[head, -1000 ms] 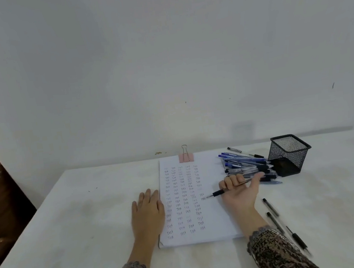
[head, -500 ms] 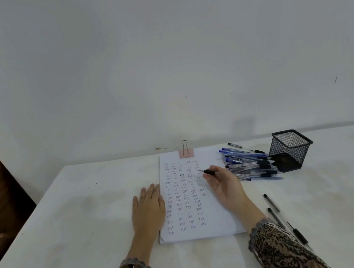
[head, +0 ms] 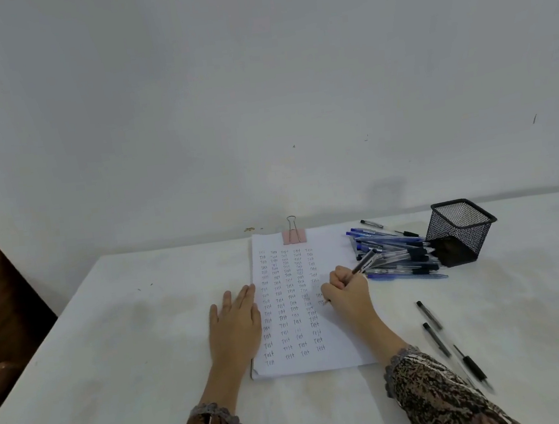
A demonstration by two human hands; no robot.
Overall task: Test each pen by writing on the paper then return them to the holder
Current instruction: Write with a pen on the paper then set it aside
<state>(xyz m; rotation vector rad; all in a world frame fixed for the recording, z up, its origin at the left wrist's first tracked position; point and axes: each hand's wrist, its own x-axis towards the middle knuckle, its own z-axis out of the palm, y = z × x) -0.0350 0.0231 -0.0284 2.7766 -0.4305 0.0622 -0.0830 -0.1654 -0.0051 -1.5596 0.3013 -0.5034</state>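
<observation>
One holder point(head: 460, 232), one paper point(head: 345, 355), one clip point(head: 294, 236), three loose black pens point(head: 436, 339).

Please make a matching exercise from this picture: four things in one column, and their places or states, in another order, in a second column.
Things
1 left hand
2 right hand
3 pink binder clip
4 black mesh pen holder

Places or states
a stands right of the pile of pens
b grips a pen over the paper
c lies flat at the paper's left edge
d clamps the paper's top edge

Pairs: 1-c, 2-b, 3-d, 4-a
</observation>
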